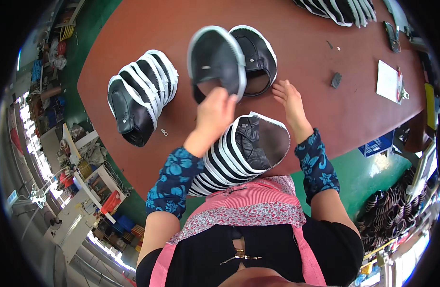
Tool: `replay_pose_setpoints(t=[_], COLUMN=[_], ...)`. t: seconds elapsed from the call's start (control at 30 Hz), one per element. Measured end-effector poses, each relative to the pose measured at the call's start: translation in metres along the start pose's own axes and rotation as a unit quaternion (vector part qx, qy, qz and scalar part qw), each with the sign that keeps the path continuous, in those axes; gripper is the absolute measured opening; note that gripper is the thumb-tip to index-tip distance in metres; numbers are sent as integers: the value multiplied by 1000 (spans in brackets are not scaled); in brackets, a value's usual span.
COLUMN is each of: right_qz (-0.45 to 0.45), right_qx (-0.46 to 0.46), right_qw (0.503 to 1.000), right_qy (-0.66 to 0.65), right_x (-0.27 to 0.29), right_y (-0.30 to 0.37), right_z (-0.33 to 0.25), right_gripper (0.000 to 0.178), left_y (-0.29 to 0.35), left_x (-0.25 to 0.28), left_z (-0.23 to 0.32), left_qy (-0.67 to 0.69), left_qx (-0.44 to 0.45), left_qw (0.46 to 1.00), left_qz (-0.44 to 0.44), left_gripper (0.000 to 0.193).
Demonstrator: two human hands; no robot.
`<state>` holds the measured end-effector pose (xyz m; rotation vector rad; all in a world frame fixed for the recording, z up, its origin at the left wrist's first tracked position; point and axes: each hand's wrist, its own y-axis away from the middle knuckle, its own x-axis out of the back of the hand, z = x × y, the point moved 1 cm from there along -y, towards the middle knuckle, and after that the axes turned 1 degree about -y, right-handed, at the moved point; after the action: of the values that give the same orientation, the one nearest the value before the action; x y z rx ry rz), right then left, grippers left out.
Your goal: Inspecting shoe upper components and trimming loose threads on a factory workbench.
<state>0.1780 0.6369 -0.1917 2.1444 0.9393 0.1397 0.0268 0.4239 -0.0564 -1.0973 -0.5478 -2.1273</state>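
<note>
My left hand (pixel 213 114) is closed on the lower edge of a black shoe upper (pixel 217 50) with a white border. This upper is slightly blurred and partly covers a second black upper (pixel 251 51) lying behind it on the table. Beside the lower right edge of that second one, my right hand (pixel 290 101) has its fingers stretched out and holds nothing; whether the fingertips touch it I cannot tell. Close to my body, between my forearms, lies a row of overlapping black uppers (pixel 251 143) with white borders, the top one showing its inside.
Another overlapping stack of uppers (pixel 144 86) lies on the left of the brown table (pixel 320 129). More uppers (pixel 342 9) are at the far edge. To the right are a dark block (pixel 336 80), a clipboard with paper (pixel 388 82) and dark-handled scissors (pixel 393 37).
</note>
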Motion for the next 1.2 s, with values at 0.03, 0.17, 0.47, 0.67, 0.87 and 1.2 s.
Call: replay_pose_setpoints(t=[0.03, 0.17, 0.47, 0.67, 0.87, 1.2], right_qz=[-11, -55, -128, -445, -244, -271], right_qx=[-21, -90, -10, 103, -257, -168], right_qw=[998, 986, 977, 886, 935, 946], right_qy=[-50, -129, -169, 79, 0, 65], right_x=[-7, -48, -141, -277, -366, -433], right_y=[-12, -17, 50, 91, -28, -18], right_z=[-2, -2, -76, -86, 47, 55], right_gripper=[68, 81, 47, 63, 97, 82], left_y=[-1, -22, 45, 198, 190, 181], left_x=[-12, -60, 54, 173, 211, 265], left_z=[13, 21, 26, -32, -136, -211], left_qy=[-16, -13, -216, -301, -332, -84], left_qx=[-30, -5, -106, 23, 68, 200], left_qw=[999, 998, 969, 942, 927, 974], left_qz=[-29, -56, 55, 144, 158, 69], left_gripper=[21, 33, 30, 15, 36, 64])
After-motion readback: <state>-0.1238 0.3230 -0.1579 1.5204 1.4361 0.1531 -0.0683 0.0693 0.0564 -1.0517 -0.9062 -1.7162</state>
